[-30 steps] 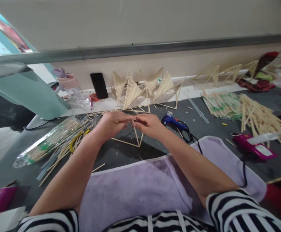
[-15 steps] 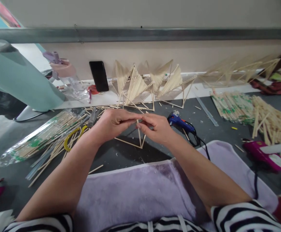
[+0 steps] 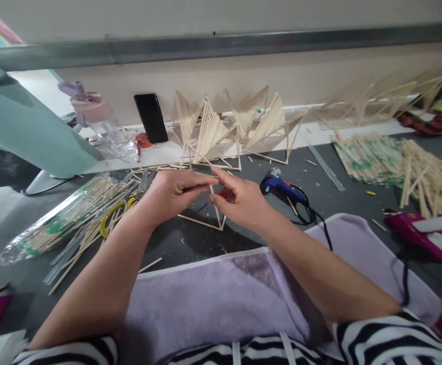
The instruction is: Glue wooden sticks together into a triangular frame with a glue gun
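A small frame of thin wooden sticks (image 3: 199,221) stands on the dark table, its top partly hidden by my fingers. My left hand (image 3: 175,192) is at the frame's top from the left, thumb and fingers pinched together at a stick. From the right, my right hand (image 3: 240,197) is at the upright stick, its thumb and index finger slightly apart on either side of it. Behind my hands stand finished-looking stick structures (image 3: 213,134) with fanned sticks. A blue glue gun (image 3: 284,190) lies to the right of my right hand.
Yellow-handled scissors (image 3: 109,220) and bagged sticks (image 3: 65,218) lie at left. A phone (image 3: 151,119) leans by the wall near bottles. More sticks (image 3: 430,177) and a magenta tool (image 3: 422,235) are at right. A lilac cloth (image 3: 206,304) covers the front edge.
My right thumb and index finger have parted a little at the stick. The whole view has shifted and tilted slightly.
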Tool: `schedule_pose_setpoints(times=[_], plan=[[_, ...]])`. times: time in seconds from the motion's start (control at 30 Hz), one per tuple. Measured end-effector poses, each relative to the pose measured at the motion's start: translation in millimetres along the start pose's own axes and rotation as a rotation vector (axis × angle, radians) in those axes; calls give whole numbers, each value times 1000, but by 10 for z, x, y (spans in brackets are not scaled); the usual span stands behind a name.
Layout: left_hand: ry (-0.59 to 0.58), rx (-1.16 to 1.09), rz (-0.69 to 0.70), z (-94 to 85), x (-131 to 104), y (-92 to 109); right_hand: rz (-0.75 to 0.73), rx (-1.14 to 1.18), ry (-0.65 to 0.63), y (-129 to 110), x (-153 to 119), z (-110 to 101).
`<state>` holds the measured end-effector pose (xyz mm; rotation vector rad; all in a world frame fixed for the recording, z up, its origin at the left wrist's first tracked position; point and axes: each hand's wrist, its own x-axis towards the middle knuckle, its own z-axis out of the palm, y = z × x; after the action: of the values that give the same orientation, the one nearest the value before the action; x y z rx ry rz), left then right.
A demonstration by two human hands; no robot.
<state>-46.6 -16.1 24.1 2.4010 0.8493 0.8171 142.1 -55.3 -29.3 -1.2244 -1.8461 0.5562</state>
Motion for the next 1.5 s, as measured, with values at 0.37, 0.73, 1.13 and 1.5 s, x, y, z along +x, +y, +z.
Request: schedule_pose_setpoints(times=[0.37, 0.73, 1.13, 1.5], plan=[[13, 44, -45, 2, -15, 6, -53, -9, -82, 13, -19, -48], [18, 4, -65, 7, 0, 14, -53, -5, -82, 31, 0, -45], [43, -25, -80, 24, -10, -5, 17, 67, -116, -14, 14, -84], [35, -38, -118, 24, -7, -2, 55, 77, -134, -49, 24, -110]])
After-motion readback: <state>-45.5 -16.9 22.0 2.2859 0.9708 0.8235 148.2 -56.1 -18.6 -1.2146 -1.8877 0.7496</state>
